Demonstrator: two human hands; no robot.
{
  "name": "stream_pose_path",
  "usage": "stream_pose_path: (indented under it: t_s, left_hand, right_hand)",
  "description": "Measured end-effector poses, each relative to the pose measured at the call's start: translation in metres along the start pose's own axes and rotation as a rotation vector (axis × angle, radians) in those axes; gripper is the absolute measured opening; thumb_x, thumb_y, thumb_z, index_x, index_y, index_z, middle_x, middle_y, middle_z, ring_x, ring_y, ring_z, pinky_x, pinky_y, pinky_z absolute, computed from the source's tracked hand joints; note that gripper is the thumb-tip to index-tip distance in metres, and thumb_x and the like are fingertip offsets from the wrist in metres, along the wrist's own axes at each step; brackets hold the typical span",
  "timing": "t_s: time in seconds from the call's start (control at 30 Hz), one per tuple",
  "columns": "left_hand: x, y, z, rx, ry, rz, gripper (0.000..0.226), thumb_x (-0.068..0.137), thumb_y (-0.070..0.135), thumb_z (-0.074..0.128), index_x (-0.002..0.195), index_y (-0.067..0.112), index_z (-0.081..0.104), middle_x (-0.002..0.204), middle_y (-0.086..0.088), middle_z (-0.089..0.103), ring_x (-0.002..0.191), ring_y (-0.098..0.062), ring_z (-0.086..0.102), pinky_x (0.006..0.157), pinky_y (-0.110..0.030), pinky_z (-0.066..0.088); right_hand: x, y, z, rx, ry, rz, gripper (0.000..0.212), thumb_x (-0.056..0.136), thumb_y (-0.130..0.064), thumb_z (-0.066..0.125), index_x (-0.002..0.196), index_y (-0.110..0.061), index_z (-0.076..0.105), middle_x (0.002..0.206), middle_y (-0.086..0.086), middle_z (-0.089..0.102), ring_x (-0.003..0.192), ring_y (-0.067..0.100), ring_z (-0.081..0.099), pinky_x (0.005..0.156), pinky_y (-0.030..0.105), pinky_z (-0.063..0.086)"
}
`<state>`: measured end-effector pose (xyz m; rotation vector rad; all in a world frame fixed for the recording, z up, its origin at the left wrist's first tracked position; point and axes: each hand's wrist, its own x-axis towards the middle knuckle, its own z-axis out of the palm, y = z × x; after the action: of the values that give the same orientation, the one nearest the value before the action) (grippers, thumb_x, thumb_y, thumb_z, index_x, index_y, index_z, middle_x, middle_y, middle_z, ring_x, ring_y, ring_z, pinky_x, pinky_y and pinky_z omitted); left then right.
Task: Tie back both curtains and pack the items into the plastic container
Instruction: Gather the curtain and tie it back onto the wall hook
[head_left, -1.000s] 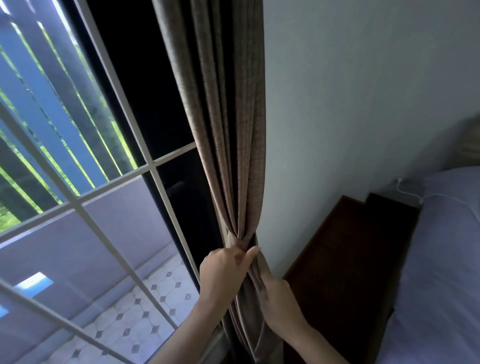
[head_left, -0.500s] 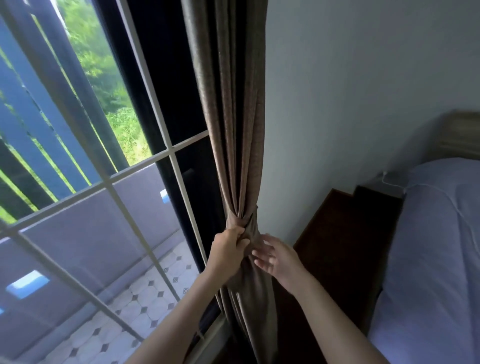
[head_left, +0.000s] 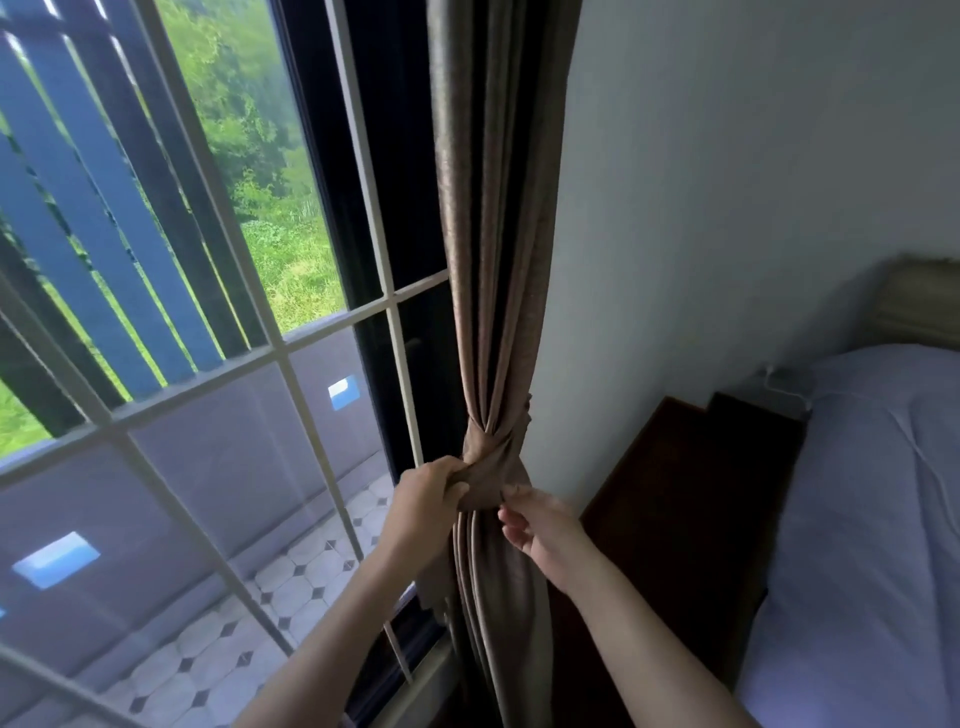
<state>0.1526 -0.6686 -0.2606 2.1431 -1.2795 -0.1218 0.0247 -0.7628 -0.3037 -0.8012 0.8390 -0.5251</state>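
- The brown curtain (head_left: 493, 218) hangs gathered in the corner between the window and the wall, drawn in tight at a twisted knot of its own fabric (head_left: 491, 457), with its folds falling loose again below.
- The left hand (head_left: 423, 506) grips the left side of that knot, fingers curled round a bunch of cloth, thumb tucked into the fabric.
- The right hand (head_left: 537, 527) sits just to the right of the curtain below the knot, palm turned toward the cloth; its fingers (head_left: 511, 519) are loosely curled and slightly apart. The uppermost fingertips touch the knot's lower edge, but whether they pinch any fabric cannot be told.
- Both forearms come up from the bottom edge, one on each side of the hanging folds.
- Left of the curtain stands a window (head_left: 291, 358) with pale glazing bars and a dark frame; through it show blue slats, green plants and a tiled balcony floor (head_left: 291, 587).
- Right of the curtain is a plain pale wall (head_left: 727, 182).
- A dark wooden nightstand (head_left: 680, 499) stands against the wall, beside a bed with a lilac cover (head_left: 872, 519) and a light headboard (head_left: 919, 301).
- No brand, label or writing can be read anywhere.
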Motion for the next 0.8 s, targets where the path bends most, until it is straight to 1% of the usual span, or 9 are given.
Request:
stream_pose_path:
  t_s: [0.2,0.37,0.43,0.47,0.53,0.57,0.63,0.7,0.8]
  left_hand:
    - [-0.016,-0.024,-0.017,0.01,0.094,-0.009,0.02,0.095,0.007,0.052,0.105,0.013,0.068,0.08,0.008,0.06,0.07,-0.009,0.053,0.058,-0.011,0.034]
    - [-0.026,-0.027,-0.02,-0.001,0.118,0.022,0.023,0.095,0.006,0.052,0.107,0.014,0.07,0.076,0.008,0.06,0.06,-0.005,0.051,0.052,-0.012,0.032]
    - [-0.028,-0.028,-0.021,-0.012,0.15,0.015,0.024,0.092,0.001,0.055,0.106,0.014,0.07,0.08,0.005,0.064,0.066,-0.013,0.059,0.055,-0.01,0.033]
    - [-0.029,-0.03,-0.021,-0.012,0.191,0.019,0.026,0.089,-0.004,0.058,0.105,0.013,0.07,0.084,0.001,0.067,0.072,-0.019,0.063,0.059,-0.01,0.037]
    - [-0.036,-0.034,-0.019,0.03,0.371,0.031,0.032,0.08,-0.013,0.063,0.105,0.008,0.068,0.097,-0.01,0.067,0.09,-0.026,0.062,0.074,-0.025,0.052]
    - [-0.042,-0.035,-0.02,0.072,0.483,0.05,0.032,0.077,-0.014,0.066,0.103,0.005,0.068,0.101,-0.012,0.064,0.096,-0.026,0.056,0.08,-0.032,0.052]
    - [-0.057,-0.04,-0.018,0.161,0.582,0.185,0.024,0.074,-0.008,0.068,0.094,0.006,0.067,0.095,-0.009,0.061,0.09,-0.019,0.051,0.081,-0.029,0.045]
    - [-0.076,-0.05,-0.004,0.174,0.433,0.304,0.023,0.07,-0.007,0.072,0.085,0.01,0.068,0.086,0.0,0.061,0.075,-0.013,0.054,0.071,-0.02,0.046]
    - [-0.09,-0.063,0.021,0.026,0.11,0.165,0.017,0.079,0.008,0.075,0.089,0.021,0.074,0.083,0.012,0.063,0.065,-0.007,0.061,0.054,-0.022,0.052]
  right_hand:
    - [-0.003,0.008,0.013,0.001,0.001,-0.033,0.002,0.091,-0.013,0.065,0.092,-0.011,0.066,0.083,0.004,0.067,0.079,0.014,0.063,0.073,0.028,0.052]
    - [0.003,-0.001,0.018,0.25,-0.071,0.077,0.018,0.087,-0.016,0.069,0.104,-0.009,0.071,0.102,0.01,0.073,0.1,0.021,0.065,0.086,0.035,0.05]
    - [0.004,0.0,0.024,0.283,-0.101,0.099,0.021,0.079,-0.015,0.073,0.099,-0.01,0.07,0.095,0.008,0.073,0.093,0.02,0.065,0.086,0.035,0.051]
    - [0.005,0.003,0.026,0.283,-0.109,0.102,0.019,0.077,-0.015,0.074,0.095,-0.01,0.069,0.09,0.008,0.072,0.09,0.02,0.065,0.086,0.035,0.051]
    - [0.006,0.008,0.028,0.293,-0.112,0.106,0.016,0.081,-0.014,0.071,0.096,-0.009,0.068,0.09,0.009,0.073,0.095,0.022,0.064,0.093,0.039,0.05]
    - [0.007,0.009,0.027,0.297,-0.116,0.104,0.016,0.085,-0.014,0.069,0.099,-0.009,0.066,0.096,0.01,0.073,0.102,0.024,0.063,0.097,0.04,0.048]
    - [0.008,0.01,0.025,0.297,-0.144,0.088,0.017,0.087,-0.016,0.066,0.102,-0.01,0.063,0.109,0.012,0.07,0.112,0.027,0.06,0.1,0.042,0.046]
    - [0.008,0.011,0.024,0.267,-0.172,0.063,0.017,0.084,-0.017,0.066,0.1,-0.013,0.061,0.11,0.011,0.069,0.109,0.026,0.061,0.097,0.04,0.047]
    - [0.008,0.012,0.026,0.201,-0.184,0.037,0.008,0.089,-0.011,0.062,0.096,-0.016,0.064,0.099,0.007,0.071,0.095,0.02,0.064,0.086,0.035,0.048]
